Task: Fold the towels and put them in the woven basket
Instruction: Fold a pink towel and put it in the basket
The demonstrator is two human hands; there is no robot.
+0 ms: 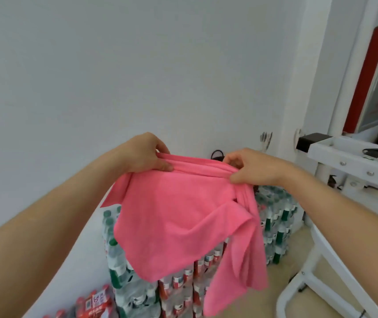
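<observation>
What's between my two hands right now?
The bunched top edge of the pink towel, stretched from left hand to right hand, in the head view.

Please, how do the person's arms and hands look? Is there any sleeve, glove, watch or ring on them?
Both arms are bare: the left forearm and the right forearm show no sleeve up to the picture's edge. The left hand and the right hand wear no gloves. No watch, bracelet, ring or marking is visible.

bright, even light | soft shadows | slight overall blur | wide-angle bending at edges
</observation>
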